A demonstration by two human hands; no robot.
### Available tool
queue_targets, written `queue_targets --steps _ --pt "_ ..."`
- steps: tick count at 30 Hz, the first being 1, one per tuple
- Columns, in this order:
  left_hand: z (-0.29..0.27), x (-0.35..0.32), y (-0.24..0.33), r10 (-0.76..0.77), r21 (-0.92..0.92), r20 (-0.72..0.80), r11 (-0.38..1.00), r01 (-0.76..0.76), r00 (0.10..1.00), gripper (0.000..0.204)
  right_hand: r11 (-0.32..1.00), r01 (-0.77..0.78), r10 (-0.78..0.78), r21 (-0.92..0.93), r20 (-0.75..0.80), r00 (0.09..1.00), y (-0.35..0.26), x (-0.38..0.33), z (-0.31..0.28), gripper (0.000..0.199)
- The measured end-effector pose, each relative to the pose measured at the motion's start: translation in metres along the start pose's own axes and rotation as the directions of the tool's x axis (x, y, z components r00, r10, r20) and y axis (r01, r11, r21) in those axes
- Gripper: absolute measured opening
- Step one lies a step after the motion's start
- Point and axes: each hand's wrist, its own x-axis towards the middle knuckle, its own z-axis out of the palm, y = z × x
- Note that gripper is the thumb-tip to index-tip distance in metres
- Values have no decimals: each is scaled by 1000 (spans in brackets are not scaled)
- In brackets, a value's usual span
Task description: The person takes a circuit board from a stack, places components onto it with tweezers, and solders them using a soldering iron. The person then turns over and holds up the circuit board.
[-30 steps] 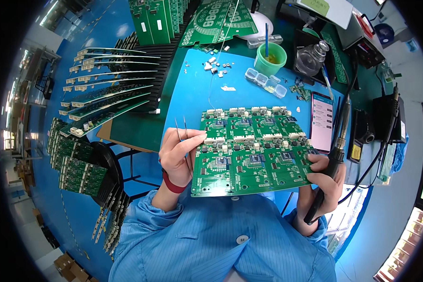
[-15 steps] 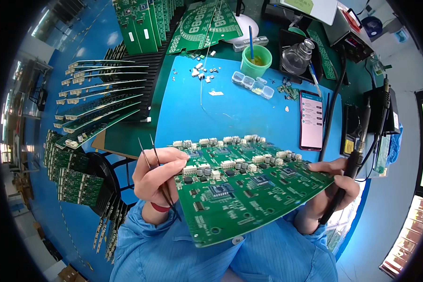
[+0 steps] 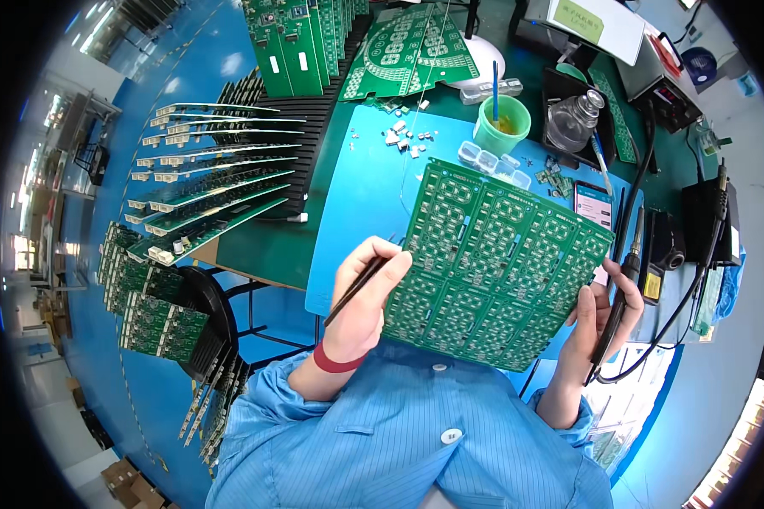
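Observation:
A green circuit-board panel (image 3: 497, 263) is held up and tilted between my hands, its flat soldered side with rows of small pads facing me. My left hand (image 3: 363, 297) pinches its left edge, with dark tweezers (image 3: 345, 304) also tucked in the fingers. A red band (image 3: 338, 361) circles that wrist. On the right edge, my right hand (image 3: 601, 321) grips the panel with fingertips while also holding a soldering iron (image 3: 606, 341) by its black handle, the metal end pointing up and away. The panel's white connectors and other parts are on the hidden side.
Boards stand in a black rack (image 3: 301, 182) at left; more fill a black holder (image 3: 216, 305) below. Beyond the panel are a green cup (image 3: 502, 127), small clear boxes (image 3: 488, 161), loose white parts (image 3: 399, 136), a glass bottle (image 3: 573, 123) and a partly covered phone (image 3: 592, 204).
The panel has been turned from its component side to its soldered side and raised away from me. Both hands moved with it, still holding tweezers and iron. The view shifted slightly.

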Motion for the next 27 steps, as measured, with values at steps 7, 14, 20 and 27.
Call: queue_targets --steps 7,14,20,27 --pt "-2 -6 0 -245 -73 137 964 257 960 13 982 -127 123 -138 -37 992 12 2 -9 32" --pt "-3 -3 -4 -241 -98 110 963 252 964 13 986 -104 100 -128 -36 994 11 7 -7 29" --pt "-7 -3 -3 -256 -177 192 941 290 947 14 985 -118 117 -122 -19 993 11 9 -9 23" --pt "-7 0 -3 -256 -200 194 935 293 947 13 990 -89 83 -113 -59 995 14 11 -6 26"
